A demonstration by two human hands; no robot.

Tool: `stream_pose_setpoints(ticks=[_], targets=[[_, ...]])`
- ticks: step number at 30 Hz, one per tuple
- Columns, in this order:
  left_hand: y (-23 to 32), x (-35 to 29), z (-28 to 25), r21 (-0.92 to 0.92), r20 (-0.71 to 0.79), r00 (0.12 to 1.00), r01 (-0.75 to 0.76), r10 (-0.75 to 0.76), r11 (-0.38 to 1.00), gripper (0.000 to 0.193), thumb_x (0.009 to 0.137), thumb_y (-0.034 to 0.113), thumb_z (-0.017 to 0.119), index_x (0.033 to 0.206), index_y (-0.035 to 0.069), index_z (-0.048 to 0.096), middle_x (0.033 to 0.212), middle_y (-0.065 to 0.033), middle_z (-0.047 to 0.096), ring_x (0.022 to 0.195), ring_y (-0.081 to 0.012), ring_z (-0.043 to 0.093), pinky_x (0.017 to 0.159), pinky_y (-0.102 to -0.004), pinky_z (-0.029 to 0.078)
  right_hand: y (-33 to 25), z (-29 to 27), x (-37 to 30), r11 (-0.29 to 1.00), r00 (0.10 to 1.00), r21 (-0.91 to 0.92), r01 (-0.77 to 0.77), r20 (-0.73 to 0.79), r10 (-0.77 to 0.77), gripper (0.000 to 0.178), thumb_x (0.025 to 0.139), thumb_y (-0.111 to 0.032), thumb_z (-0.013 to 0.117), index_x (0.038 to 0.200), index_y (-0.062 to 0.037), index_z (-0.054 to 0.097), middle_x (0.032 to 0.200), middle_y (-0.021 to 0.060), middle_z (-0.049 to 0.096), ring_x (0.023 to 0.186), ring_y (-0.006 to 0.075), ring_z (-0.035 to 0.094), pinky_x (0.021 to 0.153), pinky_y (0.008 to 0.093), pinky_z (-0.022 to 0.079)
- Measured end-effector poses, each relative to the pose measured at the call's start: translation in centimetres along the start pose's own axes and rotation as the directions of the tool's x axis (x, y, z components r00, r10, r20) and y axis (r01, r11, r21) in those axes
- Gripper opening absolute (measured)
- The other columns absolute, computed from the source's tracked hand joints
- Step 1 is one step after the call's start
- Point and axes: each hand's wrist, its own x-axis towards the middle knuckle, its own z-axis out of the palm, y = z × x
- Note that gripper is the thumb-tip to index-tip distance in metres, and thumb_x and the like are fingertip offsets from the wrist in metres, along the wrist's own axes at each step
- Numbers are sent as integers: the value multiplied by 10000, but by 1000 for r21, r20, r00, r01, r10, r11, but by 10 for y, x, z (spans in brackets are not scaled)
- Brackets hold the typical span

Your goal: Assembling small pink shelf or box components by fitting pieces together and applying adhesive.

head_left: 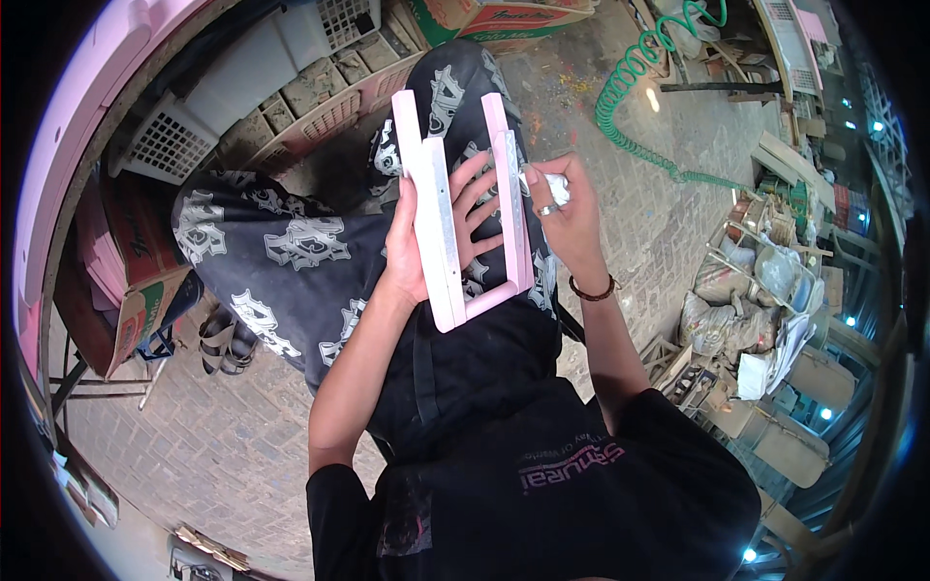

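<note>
A pink U-shaped frame (pixel 445 298) rests above my lap, its two long bars joined by a round crossbar at the near end. A pale grey strip (pixel 442 208) with small holes runs along the left bar, and a similar one lines the right bar. My left hand (pixel 406 254) holds the frame by the left bar, thumb outside, with the other fingers spread behind and showing through the gap. Beside the right bar, my right hand (pixel 573 225) pinches a crumpled white wad (pixel 557 188), cloth or paper, close against the bar. Its fingertips are partly hidden.
Plastic crates (pixel 167 142) and a divided tray (pixel 281 111) stand at the far left. Cardboard boxes (pixel 145 308) sit at left; sandals (pixel 229 341) lie nearby. A coiled green hose (pixel 620 133) hangs at far right. Bags and scraps (pixel 722 315) are piled right.
</note>
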Motion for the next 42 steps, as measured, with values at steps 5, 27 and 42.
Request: stream_pose_setpoints(ticks=[5, 27, 42], targets=[[0, 2, 0, -15, -2, 1000, 14, -14, 1000, 1004, 853, 847, 252, 1573, 151, 188, 1600, -145, 221, 1444, -356, 239, 1144, -630, 158, -5, 1, 1, 993, 999, -109, 48, 18, -46, 147, 963, -147, 639, 980, -20, 567, 800, 39, 621, 707, 72, 561, 612, 248, 452], [2, 1, 3, -5, 5, 1000, 1, -1, 1000, 987, 865, 832, 265, 1568, 142, 208, 1581, -144, 263, 1436, -361, 256, 1138, -626, 192, -7, -4, -25, 986, 999, -165, -5, 40, 12, 173, 966, -165, 645, 944, -7, 575, 803, 22, 639, 749, 49, 543, 643, 235, 449], [1, 0, -7, -41, 0, 1000, 4, -4, 999, 1016, 841, 855, 284, 1575, 161, 175, 1597, -174, 209, 1450, -393, 221, 1129, -661, 183, -7, -47, 11, 853, 857, -425, 304, 514, -49, 595, 867, -17, 579, 1419, -235, 536, 1047, 192, 699, 685, 363, 622, 669, 410, 510]])
